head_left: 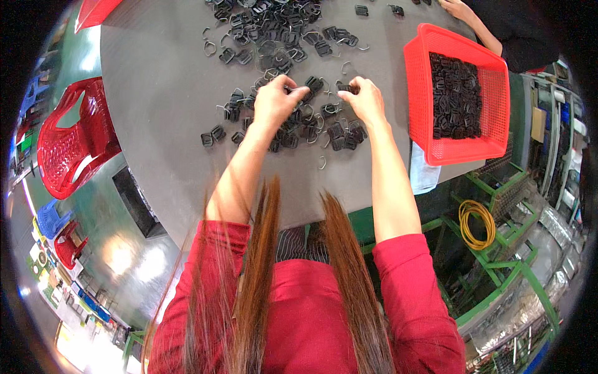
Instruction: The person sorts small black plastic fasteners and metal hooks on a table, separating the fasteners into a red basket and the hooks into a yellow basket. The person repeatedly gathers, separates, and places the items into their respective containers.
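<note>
My right hand (369, 101) pinches a black buckle (346, 89) between thumb and index, over the middle of the table (177, 128). My left hand (273, 103) has its thumb tip at another buckle (313, 85), just left of the first; whether it's clamped on it or only touching, can't tell, fingers cover it. Hands are apart, small gap between, thumbs facing each other.

Handling: buckles look like stiff plastic, probably very light, not fragile, maybe a bit slick on the flat faces. Best hold is thumb and index on opposite outer edges, slots left free. Wire rings (322, 163) look thin, stiff and light, easy to snag on each other; I'd take one by a straight side.

Pose: both forearms reach in from the near side, sleeves (398, 258) up around the elbows. Left forearm slants far and right, right one runs far with a slight lean left. Fingers curl, backs of both hands mostly up.

Around: loose buckles and rings lie under and near my hands, a bigger heap (274, 28) on the far side. Red basket (418, 103) on the right holds many buckles. Co-worker's hand (458, 9) rests at the far right.
</note>
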Action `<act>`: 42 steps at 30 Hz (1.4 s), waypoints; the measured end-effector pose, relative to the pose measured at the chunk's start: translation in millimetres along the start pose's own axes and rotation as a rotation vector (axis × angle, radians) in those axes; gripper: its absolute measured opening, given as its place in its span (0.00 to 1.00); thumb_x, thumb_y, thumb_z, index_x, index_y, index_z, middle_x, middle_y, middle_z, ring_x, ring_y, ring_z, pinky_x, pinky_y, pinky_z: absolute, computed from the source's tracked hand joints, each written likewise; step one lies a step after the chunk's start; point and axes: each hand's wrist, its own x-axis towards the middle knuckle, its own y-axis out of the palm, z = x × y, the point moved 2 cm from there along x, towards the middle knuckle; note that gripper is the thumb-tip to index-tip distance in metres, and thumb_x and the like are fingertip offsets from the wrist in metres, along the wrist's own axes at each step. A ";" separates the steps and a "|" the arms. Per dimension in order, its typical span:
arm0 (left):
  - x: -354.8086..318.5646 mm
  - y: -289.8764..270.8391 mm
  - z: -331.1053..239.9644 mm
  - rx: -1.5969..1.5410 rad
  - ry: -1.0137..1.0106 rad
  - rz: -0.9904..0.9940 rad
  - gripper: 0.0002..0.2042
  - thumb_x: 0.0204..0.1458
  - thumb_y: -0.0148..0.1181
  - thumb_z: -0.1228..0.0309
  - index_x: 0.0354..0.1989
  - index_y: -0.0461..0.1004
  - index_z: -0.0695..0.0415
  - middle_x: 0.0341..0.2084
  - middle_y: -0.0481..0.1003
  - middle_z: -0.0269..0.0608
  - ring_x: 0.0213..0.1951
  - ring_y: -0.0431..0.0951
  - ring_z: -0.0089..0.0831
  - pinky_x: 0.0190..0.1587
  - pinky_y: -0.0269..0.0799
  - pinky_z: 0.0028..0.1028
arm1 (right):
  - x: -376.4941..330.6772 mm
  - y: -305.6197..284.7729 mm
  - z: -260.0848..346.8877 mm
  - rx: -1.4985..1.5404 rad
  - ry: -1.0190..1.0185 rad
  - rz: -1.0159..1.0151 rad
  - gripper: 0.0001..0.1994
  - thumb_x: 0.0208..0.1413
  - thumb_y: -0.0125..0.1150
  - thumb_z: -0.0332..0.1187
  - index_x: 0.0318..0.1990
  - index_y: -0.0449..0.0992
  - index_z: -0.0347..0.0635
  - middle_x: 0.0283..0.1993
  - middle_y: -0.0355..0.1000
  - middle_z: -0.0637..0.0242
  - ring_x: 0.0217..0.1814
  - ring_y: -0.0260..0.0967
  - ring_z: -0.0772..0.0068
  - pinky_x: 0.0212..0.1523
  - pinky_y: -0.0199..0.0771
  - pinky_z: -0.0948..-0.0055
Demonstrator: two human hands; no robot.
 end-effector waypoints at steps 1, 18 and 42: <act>-1.2 8.1 -7.6 0.174 0.003 0.003 0.17 0.44 0.65 0.56 0.31 0.72 0.57 0.27 0.77 0.47 0.33 0.78 0.40 0.34 0.71 0.35 | -1.3 0.3 -2.6 0.024 -0.032 0.003 0.15 0.42 0.68 0.37 0.35 0.72 0.42 0.29 0.71 0.67 0.33 0.70 0.69 0.30 0.68 0.69; -34.7 -41.1 33.4 -1.019 -0.493 0.419 0.07 0.53 0.57 0.62 0.34 0.67 0.49 0.15 0.63 0.23 0.15 0.57 0.13 0.15 0.48 0.15 | 23.8 20.6 71.6 -0.204 -0.111 0.271 0.20 0.39 0.69 0.41 0.39 0.72 0.43 0.37 0.75 0.53 0.44 0.73 0.53 0.45 0.72 0.58; -70.7 90.3 -57.8 0.294 -0.112 -0.408 0.21 0.40 0.66 0.65 0.44 0.70 0.55 0.41 0.69 0.42 0.46 0.68 0.44 0.47 0.66 0.38 | -105.0 -105.9 7.6 0.152 -0.455 -0.032 0.07 0.46 0.62 0.31 0.33 0.73 0.43 0.32 0.69 0.62 0.39 0.69 0.58 0.38 0.71 0.61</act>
